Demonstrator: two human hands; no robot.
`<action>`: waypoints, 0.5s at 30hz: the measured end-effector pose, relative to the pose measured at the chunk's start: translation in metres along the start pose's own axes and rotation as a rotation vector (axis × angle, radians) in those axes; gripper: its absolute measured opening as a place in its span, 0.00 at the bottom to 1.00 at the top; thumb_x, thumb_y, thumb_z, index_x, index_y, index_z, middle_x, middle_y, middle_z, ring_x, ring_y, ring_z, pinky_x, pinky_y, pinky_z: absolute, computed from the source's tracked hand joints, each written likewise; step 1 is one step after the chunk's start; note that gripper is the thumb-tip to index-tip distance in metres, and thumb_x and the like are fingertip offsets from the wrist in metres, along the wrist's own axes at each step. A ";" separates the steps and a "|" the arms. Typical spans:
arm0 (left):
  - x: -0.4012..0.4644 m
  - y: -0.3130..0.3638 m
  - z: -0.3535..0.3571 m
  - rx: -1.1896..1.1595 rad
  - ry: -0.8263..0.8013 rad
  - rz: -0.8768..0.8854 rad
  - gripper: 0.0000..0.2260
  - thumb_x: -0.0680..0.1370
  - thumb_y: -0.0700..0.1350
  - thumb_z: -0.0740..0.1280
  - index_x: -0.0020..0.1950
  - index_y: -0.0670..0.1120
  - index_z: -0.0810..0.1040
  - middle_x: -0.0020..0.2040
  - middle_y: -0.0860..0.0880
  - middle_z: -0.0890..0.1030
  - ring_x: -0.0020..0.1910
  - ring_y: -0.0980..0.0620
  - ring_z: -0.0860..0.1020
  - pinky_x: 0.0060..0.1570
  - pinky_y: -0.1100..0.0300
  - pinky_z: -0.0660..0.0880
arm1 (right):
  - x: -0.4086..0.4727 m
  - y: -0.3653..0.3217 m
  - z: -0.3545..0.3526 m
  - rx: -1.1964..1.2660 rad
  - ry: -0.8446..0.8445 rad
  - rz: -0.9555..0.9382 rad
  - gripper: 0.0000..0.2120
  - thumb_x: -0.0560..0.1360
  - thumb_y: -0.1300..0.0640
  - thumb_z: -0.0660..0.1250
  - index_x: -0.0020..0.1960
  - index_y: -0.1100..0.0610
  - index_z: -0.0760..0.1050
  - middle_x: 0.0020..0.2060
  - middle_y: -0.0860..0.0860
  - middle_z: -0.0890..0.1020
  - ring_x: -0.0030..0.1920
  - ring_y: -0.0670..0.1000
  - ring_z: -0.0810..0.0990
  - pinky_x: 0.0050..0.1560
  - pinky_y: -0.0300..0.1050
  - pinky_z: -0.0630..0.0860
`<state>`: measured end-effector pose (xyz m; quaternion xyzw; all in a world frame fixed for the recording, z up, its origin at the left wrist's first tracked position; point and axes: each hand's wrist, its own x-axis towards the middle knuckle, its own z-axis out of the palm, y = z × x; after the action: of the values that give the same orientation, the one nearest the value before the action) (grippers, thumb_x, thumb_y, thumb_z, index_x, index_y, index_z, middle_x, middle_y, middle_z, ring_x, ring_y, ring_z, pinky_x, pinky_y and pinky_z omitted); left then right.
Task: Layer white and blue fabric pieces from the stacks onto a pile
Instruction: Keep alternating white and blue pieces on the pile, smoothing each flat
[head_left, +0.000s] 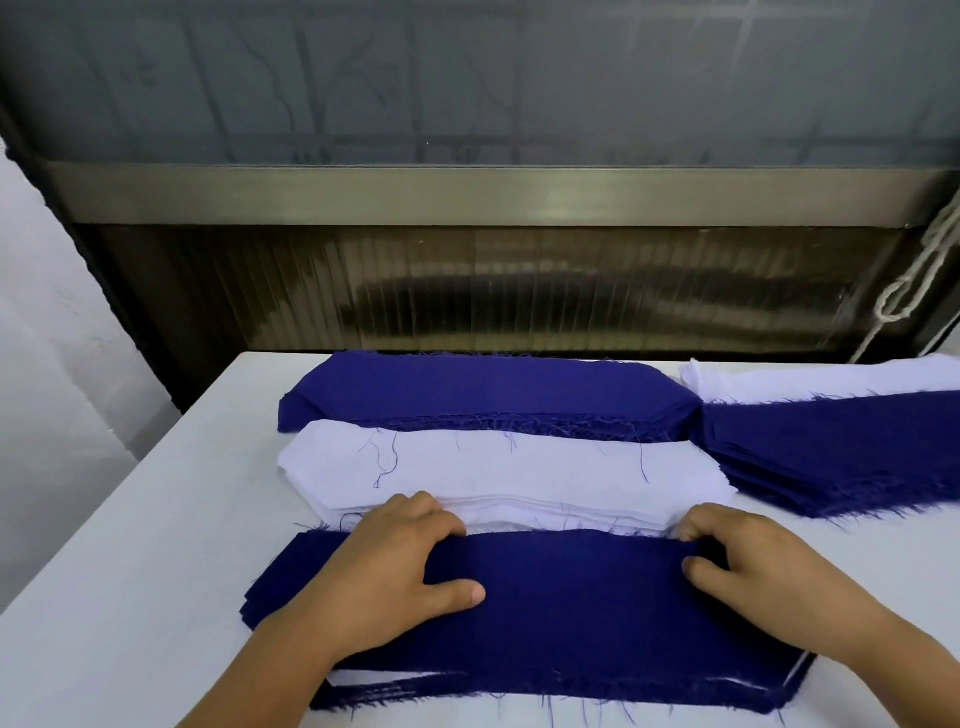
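A layered pile (571, 623) of blue and white pieces lies nearest me, with a blue piece on top. My left hand (395, 566) rests on its left part, fingers curled over the far edge and thumb flat on the cloth. My right hand (753, 561) pinches the far right edge of the top blue piece between thumb and fingers. Just behind the pile sits a white stack (498, 473), and behind that a blue stack (483, 395).
At the right lie another blue stack (841, 452) and a white stack (831, 379) behind it. All rest on a white table (130, 545) whose left edge runs diagonally. A window frame (467, 195) and a hanging rope (914, 280) stand beyond.
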<state>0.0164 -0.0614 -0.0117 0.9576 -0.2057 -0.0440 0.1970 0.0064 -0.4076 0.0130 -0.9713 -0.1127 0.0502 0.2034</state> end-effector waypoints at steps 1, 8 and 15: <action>-0.001 -0.001 0.001 -0.012 0.015 -0.003 0.26 0.70 0.72 0.62 0.64 0.62 0.71 0.54 0.67 0.67 0.55 0.68 0.63 0.55 0.71 0.61 | 0.000 -0.001 0.000 0.000 0.016 0.012 0.06 0.75 0.52 0.66 0.49 0.42 0.73 0.49 0.34 0.77 0.46 0.35 0.74 0.48 0.29 0.69; -0.004 -0.002 0.007 -0.018 0.077 0.010 0.27 0.70 0.71 0.60 0.64 0.60 0.71 0.53 0.67 0.68 0.54 0.69 0.64 0.55 0.72 0.62 | -0.010 -0.020 0.022 -0.190 0.237 -0.140 0.10 0.69 0.48 0.69 0.49 0.45 0.74 0.47 0.39 0.75 0.46 0.43 0.74 0.51 0.40 0.70; -0.012 -0.005 0.008 0.012 0.053 0.036 0.25 0.70 0.73 0.57 0.62 0.62 0.70 0.53 0.67 0.68 0.55 0.68 0.64 0.56 0.71 0.63 | -0.025 -0.008 0.034 -0.072 0.128 -0.206 0.17 0.73 0.29 0.48 0.57 0.34 0.62 0.58 0.29 0.62 0.62 0.33 0.63 0.59 0.25 0.58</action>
<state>0.0063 -0.0552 -0.0215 0.9558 -0.2177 -0.0136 0.1973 -0.0246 -0.3938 -0.0138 -0.9625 -0.2005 -0.0374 0.1790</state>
